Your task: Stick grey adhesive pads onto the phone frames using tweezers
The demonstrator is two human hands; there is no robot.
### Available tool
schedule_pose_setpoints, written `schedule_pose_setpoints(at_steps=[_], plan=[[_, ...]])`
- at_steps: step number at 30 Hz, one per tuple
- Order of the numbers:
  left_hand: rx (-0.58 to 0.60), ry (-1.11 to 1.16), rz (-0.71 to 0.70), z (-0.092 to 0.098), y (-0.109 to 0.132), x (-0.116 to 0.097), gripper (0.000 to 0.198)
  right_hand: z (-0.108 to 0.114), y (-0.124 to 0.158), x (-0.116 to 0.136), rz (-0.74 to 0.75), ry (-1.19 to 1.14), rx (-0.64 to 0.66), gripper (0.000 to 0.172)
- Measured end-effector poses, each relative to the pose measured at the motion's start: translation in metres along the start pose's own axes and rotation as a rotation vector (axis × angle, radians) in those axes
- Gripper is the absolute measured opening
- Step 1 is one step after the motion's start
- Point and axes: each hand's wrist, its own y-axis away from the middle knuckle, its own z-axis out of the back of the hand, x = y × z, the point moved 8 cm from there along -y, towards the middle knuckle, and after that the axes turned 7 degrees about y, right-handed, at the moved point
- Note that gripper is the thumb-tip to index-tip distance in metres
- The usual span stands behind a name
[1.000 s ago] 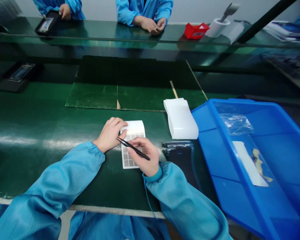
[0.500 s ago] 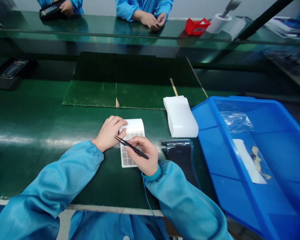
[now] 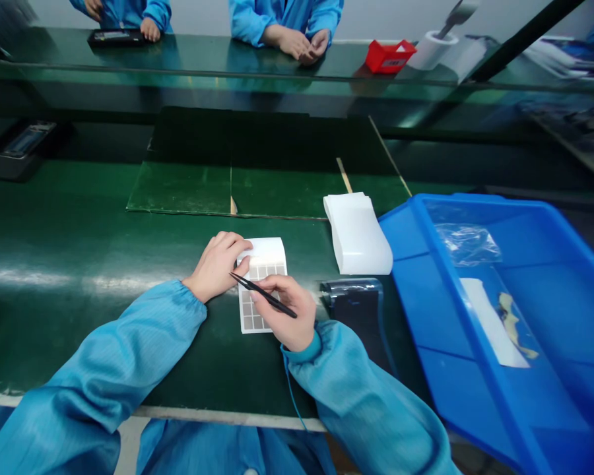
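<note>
Though seen from the head view alone, on the green counter (image 3: 69, 224), a white backing sheet (image 3: 262, 284) lying flat in front of the body, its left edge under the left hand (image 3: 216, 267), fingers (image 3: 222, 245) gently curved and resting on the sheet, gripping nothing. Just over the sheet's lower right, the right hand (image 3: 283, 311), its fingers (image 3: 287, 293) closed around black tweezers (image 3: 270, 300), the tips pointing up and left toward the sheet, close to the left thumb; anything between the tips too small to make out. On the sheet, a grid of small grey squares (image 3: 251, 313), darkest in the lower rows, paler in the upper rows, with a blank white band across the top; no telling how many squares already gone, part of the grid being hidden by the right hand. To the right, a white plastic stack (image 3: 357, 234) and a dark film pouch (image 3: 356, 307), then a blue plastic tray (image 3: 475, 200) holding a clear bag (image 3: 468, 243). Far across, a co-worker's clasped hands (image 3: 301, 46) on another counter.
</note>
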Motion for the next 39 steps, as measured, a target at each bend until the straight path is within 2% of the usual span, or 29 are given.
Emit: schedule_pose_setpoints(at_steps=[11, 16, 22, 32, 39], plan=[[0.002, 0.026, 0.015, 0.000, -0.001, 0.001, 0.021, 0.000, 0.002, -0.002, 0.002, -0.041, 0.007, 0.023], [-0.008, 0.052, 0.019, 0.000, -0.001, 0.003, 0.021, -0.002, 0.001, -0.003, -0.012, -0.038, 0.044, 0.020], [-0.004, 0.068, 0.037, 0.000, 0.000, 0.001, 0.022, -0.002, 0.005, -0.017, -0.089, -0.108, 0.083, 0.018], [-0.092, 0.164, 0.104, 0.004, -0.001, 0.001, 0.037, 0.001, 0.001, -0.031, -0.084, -0.139, 0.037, 0.028], [-0.088, 0.165, 0.136, 0.002, -0.002, 0.003, 0.032, 0.006, 0.001, -0.032, -0.070, -0.053, 0.038, 0.024]])
